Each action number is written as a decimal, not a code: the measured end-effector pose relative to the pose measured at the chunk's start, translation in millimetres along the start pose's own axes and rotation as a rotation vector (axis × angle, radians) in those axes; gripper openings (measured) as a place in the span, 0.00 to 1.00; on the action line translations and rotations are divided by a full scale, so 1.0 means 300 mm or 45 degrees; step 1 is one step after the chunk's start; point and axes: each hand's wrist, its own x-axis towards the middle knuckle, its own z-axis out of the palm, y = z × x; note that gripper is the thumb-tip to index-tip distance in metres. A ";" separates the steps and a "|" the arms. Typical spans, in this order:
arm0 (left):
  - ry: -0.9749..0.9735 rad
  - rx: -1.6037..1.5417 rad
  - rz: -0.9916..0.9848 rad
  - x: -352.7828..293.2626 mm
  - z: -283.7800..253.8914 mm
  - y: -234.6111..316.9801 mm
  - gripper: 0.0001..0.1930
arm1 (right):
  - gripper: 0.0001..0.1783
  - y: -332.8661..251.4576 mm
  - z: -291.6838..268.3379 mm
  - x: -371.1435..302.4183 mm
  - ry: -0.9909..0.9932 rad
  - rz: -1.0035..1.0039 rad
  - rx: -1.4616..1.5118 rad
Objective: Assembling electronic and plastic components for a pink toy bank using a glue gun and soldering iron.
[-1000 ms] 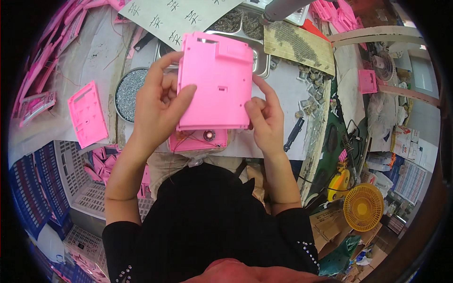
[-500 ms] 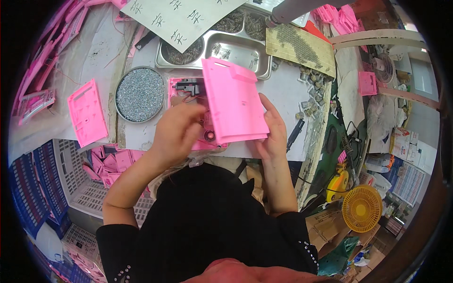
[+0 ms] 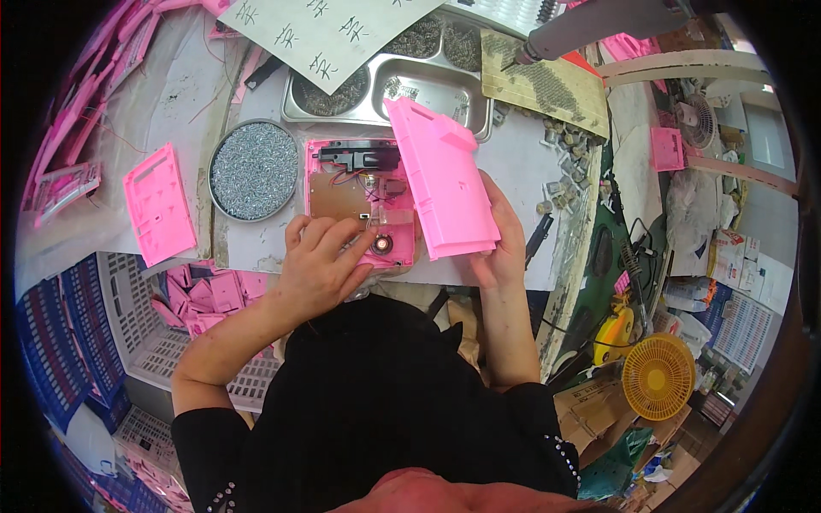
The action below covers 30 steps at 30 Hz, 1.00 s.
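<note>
A pink plastic cover (image 3: pixel 449 184) is tilted on its long side in my right hand (image 3: pixel 503 235), which grips its right edge; some of those fingers are hidden behind it. Left of the cover, an open pink housing (image 3: pixel 406 235) lies on the table. Inside it are a brown circuit board (image 3: pixel 338 197), a black mechanism (image 3: pixel 359 156) along the far side, thin wires and a round metal-centred part (image 3: pixel 381 244). My left hand (image 3: pixel 325 252) rests on the housing's near left corner, fingers apart, the fingertips at the board's near edge and close to the round part.
A round tin of small screws (image 3: pixel 254 171) stands left, beside another pink panel (image 3: pixel 160 205). Behind are a metal compartment tray (image 3: pixel 475 128) of small parts and a yellowish board (image 3: pixel 547 85). A grey tool arm (image 3: pixel 590 34) hangs overhead. Small metal parts (image 3: pixel 564 171) lie right.
My left hand has come down and toward me onto the housing's near corner. The cover has shifted right, showing more of the interior. The grey tool arm has swung toward the right.
</note>
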 end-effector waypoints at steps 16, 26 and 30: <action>-0.049 0.069 0.073 -0.018 0.001 0.001 0.27 | 0.33 0.001 0.034 0.010 0.042 0.028 0.011; -0.057 0.122 0.007 -0.027 -0.009 -0.006 0.30 | 0.33 -0.012 0.146 0.017 0.383 0.057 0.030; -0.031 0.051 -0.003 -0.011 -0.037 0.002 0.27 | 0.32 0.023 0.029 0.011 0.057 0.022 0.050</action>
